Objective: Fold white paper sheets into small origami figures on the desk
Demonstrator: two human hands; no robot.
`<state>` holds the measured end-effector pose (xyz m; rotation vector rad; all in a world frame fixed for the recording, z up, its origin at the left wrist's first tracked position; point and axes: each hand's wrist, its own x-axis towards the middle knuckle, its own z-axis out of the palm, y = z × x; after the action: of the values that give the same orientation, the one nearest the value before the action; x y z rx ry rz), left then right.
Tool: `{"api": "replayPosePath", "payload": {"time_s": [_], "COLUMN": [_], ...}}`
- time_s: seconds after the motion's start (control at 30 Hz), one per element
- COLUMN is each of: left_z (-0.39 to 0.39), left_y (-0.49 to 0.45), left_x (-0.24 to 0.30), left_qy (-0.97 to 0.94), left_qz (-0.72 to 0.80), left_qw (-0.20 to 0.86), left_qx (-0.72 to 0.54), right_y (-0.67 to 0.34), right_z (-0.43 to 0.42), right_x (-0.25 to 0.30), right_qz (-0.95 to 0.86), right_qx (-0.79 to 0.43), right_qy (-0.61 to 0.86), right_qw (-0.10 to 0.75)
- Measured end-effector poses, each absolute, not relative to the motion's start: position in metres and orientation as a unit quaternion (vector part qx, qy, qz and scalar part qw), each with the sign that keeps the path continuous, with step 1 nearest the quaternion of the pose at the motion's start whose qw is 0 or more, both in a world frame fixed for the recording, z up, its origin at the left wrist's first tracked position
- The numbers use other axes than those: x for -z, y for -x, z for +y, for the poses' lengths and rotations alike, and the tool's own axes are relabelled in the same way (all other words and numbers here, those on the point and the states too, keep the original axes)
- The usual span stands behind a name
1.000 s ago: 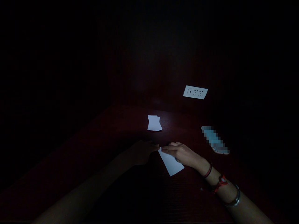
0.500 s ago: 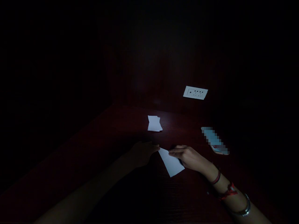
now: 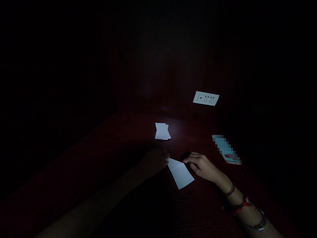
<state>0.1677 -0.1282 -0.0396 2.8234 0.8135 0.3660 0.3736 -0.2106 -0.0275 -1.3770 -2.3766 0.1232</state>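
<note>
A small white sheet of paper (image 3: 182, 175) lies slanted on the dark red table, with a fold line across its upper part. In deep shadow, my left hand (image 3: 156, 160) pinches the sheet's upper left corner between thumb and fingers. My right hand (image 3: 201, 167) is closed, its fingers bent and its fingertips at the paper's upper right corner. Bands and a metal bangle circle the right wrist and forearm. Beyond the hands sits a small stack of white paper pieces (image 3: 162, 132), its edges not lined up.
To the right of my right hand lies a phone (image 3: 226, 148) with its screen blurred out. A white wall socket (image 3: 206, 98) is set in the dark panel behind the table (image 3: 119, 132). The surroundings are very dark.
My right hand has slid a little to the right along the paper's upper edge, uncovering more of the sheet and its fold line. My left hand still holds its corner.
</note>
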Motion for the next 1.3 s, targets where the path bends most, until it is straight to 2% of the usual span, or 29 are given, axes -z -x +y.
{"api": "replayPosePath", "payload": {"time_s": [0.17, 0.43, 0.77, 1.1, 1.3], "left_z": [-0.124, -0.125, -0.145, -0.138, -0.127], "left_y": [-0.172, -0.175, -0.183, -0.175, -0.171], "left_x": [0.043, 0.048, 0.026, 0.017, 0.021], "left_qy": [-0.934, -0.921, -0.915, -0.873, -0.848], "left_qz": [0.299, 0.304, 0.259, 0.247, 0.285], "left_qw": [0.12, 0.169, 0.187, 0.29, 0.323], "left_qx": [-0.154, -0.178, -0.248, -0.304, -0.308], "right_y": [-0.364, -0.356, -0.344, -0.354, -0.375], "right_z": [-0.203, -0.201, -0.205, -0.207, -0.206], "right_x": [0.036, 0.045, 0.031, 0.027, 0.028], "right_qz": [-0.807, -0.776, -0.757, -0.74, -0.719], "right_qx": [-0.067, -0.108, -0.107, -0.156, -0.127], "right_qy": [0.519, 0.551, 0.535, 0.541, 0.568], "right_qw": [0.274, 0.287, 0.361, 0.368, 0.379]}}
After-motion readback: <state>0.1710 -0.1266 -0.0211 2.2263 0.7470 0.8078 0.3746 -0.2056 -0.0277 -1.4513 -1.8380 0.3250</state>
